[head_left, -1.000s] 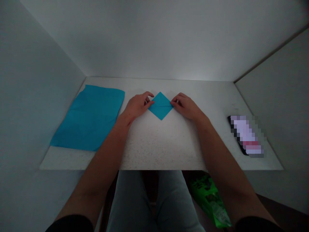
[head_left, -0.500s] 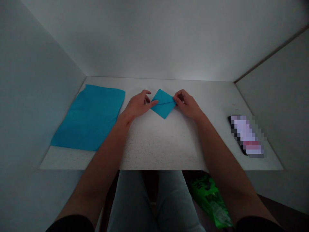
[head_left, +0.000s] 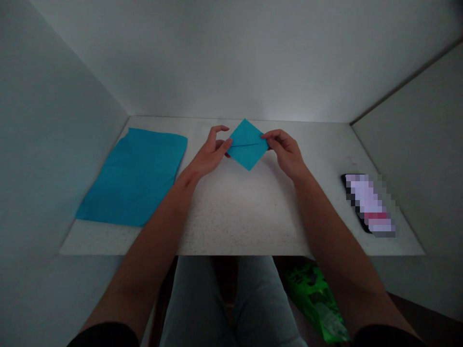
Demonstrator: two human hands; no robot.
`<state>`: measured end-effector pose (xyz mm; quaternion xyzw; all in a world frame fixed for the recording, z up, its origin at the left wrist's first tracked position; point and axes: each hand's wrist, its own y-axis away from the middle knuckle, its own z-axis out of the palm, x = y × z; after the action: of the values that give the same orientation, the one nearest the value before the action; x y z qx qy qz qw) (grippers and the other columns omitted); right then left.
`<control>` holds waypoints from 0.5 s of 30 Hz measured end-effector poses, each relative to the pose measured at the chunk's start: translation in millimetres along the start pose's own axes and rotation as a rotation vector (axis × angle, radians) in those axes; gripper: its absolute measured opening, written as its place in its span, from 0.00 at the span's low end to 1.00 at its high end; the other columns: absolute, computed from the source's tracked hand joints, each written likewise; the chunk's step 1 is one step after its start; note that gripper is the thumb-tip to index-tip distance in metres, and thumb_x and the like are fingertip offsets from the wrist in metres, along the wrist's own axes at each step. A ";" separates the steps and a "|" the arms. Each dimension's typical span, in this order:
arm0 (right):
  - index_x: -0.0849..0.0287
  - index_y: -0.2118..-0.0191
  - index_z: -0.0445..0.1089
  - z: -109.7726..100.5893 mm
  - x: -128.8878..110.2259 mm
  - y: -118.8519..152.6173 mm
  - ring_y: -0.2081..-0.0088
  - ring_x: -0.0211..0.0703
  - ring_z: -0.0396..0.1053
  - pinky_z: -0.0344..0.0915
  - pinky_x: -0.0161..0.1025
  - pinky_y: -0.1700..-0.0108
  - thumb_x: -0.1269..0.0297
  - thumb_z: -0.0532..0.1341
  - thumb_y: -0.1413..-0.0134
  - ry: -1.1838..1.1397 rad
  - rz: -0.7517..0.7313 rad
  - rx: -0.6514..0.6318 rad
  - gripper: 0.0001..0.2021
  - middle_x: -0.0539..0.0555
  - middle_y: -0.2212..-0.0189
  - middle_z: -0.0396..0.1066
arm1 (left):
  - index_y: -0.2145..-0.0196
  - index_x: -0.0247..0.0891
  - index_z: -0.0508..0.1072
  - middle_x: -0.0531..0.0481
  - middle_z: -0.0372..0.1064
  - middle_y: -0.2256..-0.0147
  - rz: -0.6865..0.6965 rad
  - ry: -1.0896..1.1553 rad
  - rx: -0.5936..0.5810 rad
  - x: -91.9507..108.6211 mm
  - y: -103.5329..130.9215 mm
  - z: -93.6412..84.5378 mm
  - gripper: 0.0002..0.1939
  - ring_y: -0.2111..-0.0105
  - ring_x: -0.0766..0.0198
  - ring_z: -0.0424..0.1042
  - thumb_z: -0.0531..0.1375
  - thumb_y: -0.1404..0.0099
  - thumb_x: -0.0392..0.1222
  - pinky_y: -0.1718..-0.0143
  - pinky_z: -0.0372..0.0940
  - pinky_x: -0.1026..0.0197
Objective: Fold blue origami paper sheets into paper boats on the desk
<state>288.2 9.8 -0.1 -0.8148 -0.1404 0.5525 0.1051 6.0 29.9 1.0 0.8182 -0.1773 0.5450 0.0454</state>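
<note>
A folded blue paper [head_left: 248, 153], diamond-shaped with a crease line across its middle, is held up between both hands over the white table. My left hand [head_left: 214, 150] pinches its left corner between the thumb and fingers beneath, the index finger raised and curled. At the right corner, my right hand [head_left: 285, 148] grips the paper with thumb and fingertips. A larger blue sheet [head_left: 132, 178] lies flat on the left of the table, its right edge close to my left forearm.
On the right of the white table [head_left: 249, 226] lies a phone [head_left: 369, 202] with a blurred screen. Walls enclose the table at the back and sides. Below the front edge, a green bag [head_left: 318, 299] sits right of my legs.
Both hands have lifted the folded paper up and slightly away from me. My left hand now grips its left corner, where before the thumb rested on top with the fingers apart.
</note>
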 end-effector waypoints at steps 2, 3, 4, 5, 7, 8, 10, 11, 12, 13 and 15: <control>0.49 0.50 0.78 0.5 0.5 0.3 0.57 0.48 0.74 0.76 0.47 0.52 0.37 0.61 0.29 -0.004 0.012 -0.009 0.22 0.54 0.58 0.76 | 0.35 0.48 0.64 0.50 0.76 0.61 0.034 0.019 0.047 4.0 -0.5 0.1 0.21 0.63 0.61 0.79 0.57 0.19 0.56 0.58 0.74 0.57; 0.49 0.49 0.78 0.6 1.3 0.4 0.58 0.47 0.74 0.76 0.47 0.52 0.37 0.62 0.29 -0.012 0.015 -0.011 0.22 0.54 0.58 0.76 | 0.38 0.48 0.68 0.50 0.76 0.61 0.053 0.021 0.074 5.2 -1.1 0.0 0.18 0.64 0.61 0.78 0.58 0.20 0.55 0.58 0.74 0.58; 0.50 0.48 0.78 0.7 2.5 0.5 0.58 0.47 0.74 0.76 0.47 0.52 0.37 0.63 0.30 -0.018 0.016 -0.011 0.22 0.54 0.58 0.77 | 0.42 0.47 0.71 0.49 0.76 0.61 0.072 0.019 0.099 5.7 -1.7 -0.2 0.16 0.64 0.62 0.77 0.59 0.21 0.55 0.59 0.73 0.58; 0.49 0.47 0.79 0.7 4.2 0.6 0.58 0.47 0.74 0.76 0.46 0.52 0.36 0.65 0.32 -0.021 0.014 -0.011 0.23 0.54 0.58 0.77 | 0.45 0.46 0.74 0.49 0.76 0.61 0.088 0.012 0.120 5.8 -2.4 -0.5 0.14 0.64 0.62 0.76 0.60 0.21 0.54 0.59 0.73 0.59; 0.48 0.43 0.78 0.5 8.9 0.6 0.58 0.48 0.74 0.75 0.46 0.54 0.35 0.67 0.35 -0.016 0.002 -0.016 0.26 0.54 0.58 0.77 | 0.48 0.44 0.78 0.48 0.76 0.61 0.099 -0.015 0.141 5.0 -3.2 -1.6 0.14 0.65 0.62 0.74 0.62 0.24 0.53 0.62 0.71 0.60; 0.47 0.41 0.78 0.3 11.6 0.5 0.58 0.48 0.75 0.75 0.46 0.54 0.35 0.69 0.36 -0.015 -0.006 -0.020 0.27 0.53 0.58 0.77 | 0.47 0.43 0.79 0.48 0.77 0.62 0.092 -0.032 0.142 4.6 -3.3 -2.3 0.15 0.66 0.63 0.73 0.65 0.26 0.52 0.63 0.70 0.60; 0.46 0.39 0.77 0.0 16.7 0.2 0.60 0.48 0.75 0.75 0.46 0.56 0.35 0.70 0.38 -0.028 -0.018 -0.029 0.29 0.53 0.59 0.78 | 0.43 0.42 0.80 0.49 0.78 0.63 0.068 -0.064 0.140 4.3 -3.0 -3.6 0.21 0.67 0.63 0.72 0.69 0.30 0.52 0.65 0.69 0.61; 0.46 0.39 0.77 -0.2 18.6 0.0 0.61 0.48 0.74 0.74 0.46 0.57 0.36 0.71 0.39 -0.040 -0.018 -0.029 0.29 0.52 0.60 0.78 | 0.42 0.42 0.80 0.49 0.78 0.63 0.062 -0.073 0.145 4.4 -2.7 -4.0 0.23 0.68 0.64 0.72 0.71 0.31 0.51 0.65 0.69 0.62; 0.46 0.40 0.78 -0.2 19.8 -0.2 0.63 0.47 0.74 0.74 0.45 0.58 0.37 0.72 0.40 -0.051 -0.014 -0.025 0.29 0.51 0.62 0.77 | 0.41 0.42 0.81 0.49 0.79 0.64 0.063 -0.079 0.157 4.7 -2.3 -4.1 0.24 0.69 0.65 0.72 0.72 0.32 0.51 0.66 0.68 0.62; 0.47 0.41 0.79 -0.2 20.3 -0.4 0.64 0.45 0.73 0.73 0.44 0.59 0.37 0.73 0.41 -0.058 -0.006 -0.015 0.28 0.51 0.64 0.77 | 0.42 0.42 0.82 0.49 0.79 0.64 0.071 -0.081 0.174 5.0 -2.1 -4.0 0.23 0.69 0.65 0.72 0.73 0.33 0.50 0.66 0.68 0.62; 0.49 0.45 0.81 -0.1 19.3 -0.6 0.67 0.42 0.70 0.70 0.43 0.61 0.38 0.74 0.41 -0.057 0.013 0.006 0.26 0.49 0.67 0.75 | 0.47 0.42 0.84 0.50 0.78 0.66 0.092 -0.085 0.213 5.2 -1.9 -3.2 0.18 0.70 0.65 0.72 0.73 0.32 0.48 0.66 0.68 0.63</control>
<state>295.0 16.9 -16.7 -0.7994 -0.1361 0.5765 0.1001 5.7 31.3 7.2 0.8319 -0.1574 0.5269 -0.0744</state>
